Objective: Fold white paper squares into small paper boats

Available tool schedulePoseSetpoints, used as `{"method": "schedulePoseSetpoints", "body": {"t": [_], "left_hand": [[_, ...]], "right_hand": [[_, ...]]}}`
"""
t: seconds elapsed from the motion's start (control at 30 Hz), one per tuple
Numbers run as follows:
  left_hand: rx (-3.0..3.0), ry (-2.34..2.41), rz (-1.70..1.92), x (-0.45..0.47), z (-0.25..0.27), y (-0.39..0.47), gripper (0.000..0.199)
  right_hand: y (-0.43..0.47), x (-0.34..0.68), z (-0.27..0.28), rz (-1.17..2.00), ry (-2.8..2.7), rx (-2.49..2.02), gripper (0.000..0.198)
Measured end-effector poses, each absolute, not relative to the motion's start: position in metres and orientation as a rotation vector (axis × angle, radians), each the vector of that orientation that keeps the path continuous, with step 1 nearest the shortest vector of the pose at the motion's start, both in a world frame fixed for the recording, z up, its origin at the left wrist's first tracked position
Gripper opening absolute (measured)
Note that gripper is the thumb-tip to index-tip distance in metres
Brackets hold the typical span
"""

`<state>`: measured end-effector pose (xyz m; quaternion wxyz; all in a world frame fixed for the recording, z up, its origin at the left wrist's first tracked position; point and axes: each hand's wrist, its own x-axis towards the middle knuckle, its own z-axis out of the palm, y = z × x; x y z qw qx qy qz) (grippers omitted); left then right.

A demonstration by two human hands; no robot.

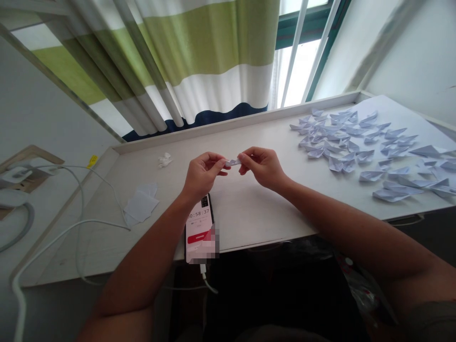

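Observation:
Between my hands, above the middle of the white table [249,209], is a small folded piece of white paper [233,162]. My left hand [204,173] pinches its left end between thumb and fingers. The right end is pinched by my right hand [261,166] in the same way. Fingers cover both ends, so only the paper's middle shows. Many folded paper boats [342,164] lie spread over the right side of the table. Flat white paper sheets [140,204] rest in a loose stack to the left of my left forearm.
A phone [199,237] with a timer on its screen lies at the front edge, with a white cable [204,271] plugged in. Crumpled white paper [164,160] sits at the back left. More cables [71,228] cross the left side. A curtain [199,42] hangs behind the table.

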<state>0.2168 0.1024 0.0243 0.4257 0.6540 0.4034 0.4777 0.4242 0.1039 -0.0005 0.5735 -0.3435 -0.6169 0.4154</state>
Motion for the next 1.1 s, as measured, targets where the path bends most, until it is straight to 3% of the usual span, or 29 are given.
{"method": "schedulePoseSetpoints", "body": {"t": [0.27, 0.5, 0.77, 1.1], "left_hand": [[1.787, 0.944, 1.07, 0.2169, 0.0265, 0.1001, 0.029], [1.7, 0.983, 1.213, 0.2176, 0.0241, 0.1009, 0.04], [1.774, 0.973, 1.272, 0.2126, 0.0244, 0.1034, 0.029], [1.684, 0.942, 1.25, 0.217, 0.0256, 0.0992, 0.035]], "right_hand": [[0.1101, 0.4223, -0.0048, 1.061, -1.342, -0.745, 0.054], [0.1122, 0.4232, -0.0069, 1.086, -1.369, -0.706, 0.051], [0.1077, 0.4226, -0.0041, 1.056, -1.504, -0.693, 0.046], [0.1052, 0.4187, -0.0054, 1.007, -1.442, -0.718, 0.048]]}}
